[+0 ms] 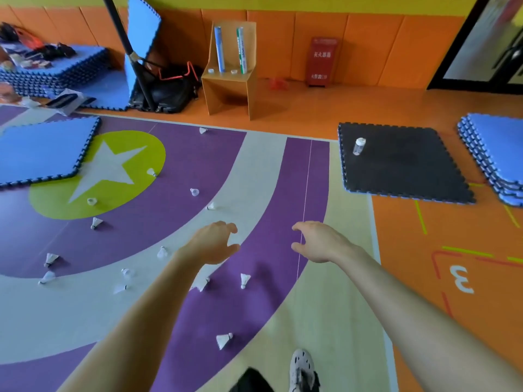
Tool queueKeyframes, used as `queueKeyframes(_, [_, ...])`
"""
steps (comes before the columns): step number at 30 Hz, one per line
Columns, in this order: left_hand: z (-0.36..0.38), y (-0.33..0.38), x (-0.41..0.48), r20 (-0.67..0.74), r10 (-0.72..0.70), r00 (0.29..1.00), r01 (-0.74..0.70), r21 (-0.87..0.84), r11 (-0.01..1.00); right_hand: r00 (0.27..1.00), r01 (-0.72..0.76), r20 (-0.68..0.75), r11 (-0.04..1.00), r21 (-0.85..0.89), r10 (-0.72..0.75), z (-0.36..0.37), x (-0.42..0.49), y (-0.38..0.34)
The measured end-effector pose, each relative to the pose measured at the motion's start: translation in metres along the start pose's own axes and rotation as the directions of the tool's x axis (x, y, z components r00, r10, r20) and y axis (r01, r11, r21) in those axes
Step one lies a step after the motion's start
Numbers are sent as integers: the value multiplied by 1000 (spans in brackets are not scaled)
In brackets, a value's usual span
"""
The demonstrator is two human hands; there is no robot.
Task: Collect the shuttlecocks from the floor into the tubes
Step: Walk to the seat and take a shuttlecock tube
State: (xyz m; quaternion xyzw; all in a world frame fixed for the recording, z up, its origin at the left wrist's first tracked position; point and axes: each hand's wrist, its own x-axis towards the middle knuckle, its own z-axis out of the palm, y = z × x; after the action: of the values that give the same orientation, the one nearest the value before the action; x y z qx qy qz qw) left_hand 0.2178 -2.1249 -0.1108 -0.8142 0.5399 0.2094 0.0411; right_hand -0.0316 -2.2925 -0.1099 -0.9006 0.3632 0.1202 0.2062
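Several white shuttlecocks lie scattered on the purple and cream floor, one (245, 280) just below my hands, one (224, 340) near my foot, another (96, 222) to the left. A blue tube (219, 49) and a green-and-white tube (241, 50) stand upright on a small wooden chair (229, 91) by the far wall, with their caps beside them. My left hand (213, 243) and my right hand (318, 241) reach forward side by side above the floor. Both have loosely curled fingers and hold nothing.
A black foam mat (402, 162) with a small clear bottle (358, 146) lies at right. Blue foam mats (42, 151) lie at left and a stack (498, 157) at far right. A black bag (169, 89), a pole base and a red box (322, 62) stand along the orange wall.
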Motion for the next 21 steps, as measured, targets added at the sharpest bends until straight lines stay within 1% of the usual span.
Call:
queueKeyframes(6, [-68,-12,132,-40,-64,997,62,-50,997,997,79,8,996,-40,-79,-90,156,28])
queueKeyframes(11, [-113,-44,275,-48,-96,994,92,-75,993,993,120,9,989,-82,-119,-146,306,48])
queueKeyframes(14, [-143,-76,377,-14,-106,994,105,-52,993,995,98,21,992,-82,-97,-185,394,61])
queueKeyframes(17, [-187,-98,455,-2,-98,995,98,-43,994,995,82,60,992,-100,-76,-226,473,71])
queueKeyframes(19, [-229,-107,500,-17,-72,997,72,-7,997,997,65,37,993,-95,-62,-255,525,75])
queueKeyframes(21, [-263,-121,546,-32,-72,997,73,12,997,997,65,49,994,-90,-61,-279,575,76])
